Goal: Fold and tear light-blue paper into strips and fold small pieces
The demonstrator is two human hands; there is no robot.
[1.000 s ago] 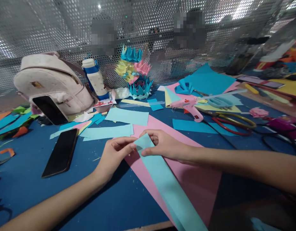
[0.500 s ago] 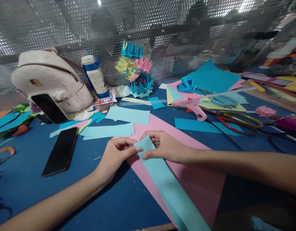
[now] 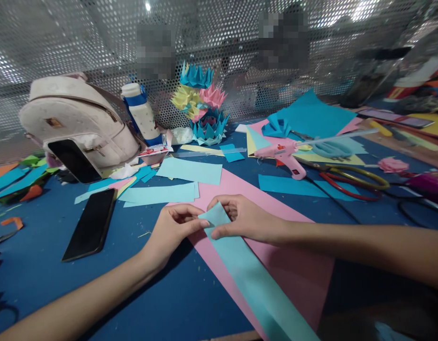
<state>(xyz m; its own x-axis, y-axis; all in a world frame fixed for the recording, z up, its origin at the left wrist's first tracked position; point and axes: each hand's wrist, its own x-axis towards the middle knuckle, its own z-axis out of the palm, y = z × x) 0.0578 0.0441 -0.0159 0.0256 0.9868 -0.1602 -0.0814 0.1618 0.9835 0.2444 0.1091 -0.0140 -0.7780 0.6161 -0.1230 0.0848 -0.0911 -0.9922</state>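
A long light-blue paper strip [image 3: 247, 265] slants from the middle of the view down to the bottom edge, its far end between my two hands. My left hand [image 3: 172, 229] pinches the left corner of that end, thumb on top. On the right side, my right hand [image 3: 243, 218] grips the strip with the thumb over the paper and curled fingers behind, partly hidden. Under the strip lies a large pink paper sheet [image 3: 297, 270]. More light-blue paper pieces [image 3: 188, 170] lie just beyond my hands.
A black phone [image 3: 91, 225] lies left; a pale backpack [image 3: 73, 113] and a bottle [image 3: 142, 113] stand behind it. Folded paper flowers [image 3: 208, 125] are stacked at the back. Rightward lie a pink glue gun [image 3: 281, 154], red-and-yellow-handled scissors [image 3: 354, 182] and blue paper [image 3: 311, 113].
Both hands keep nearly the same hold on the strip. The strip's near end has shifted slightly to the right, and the view has moved a little.
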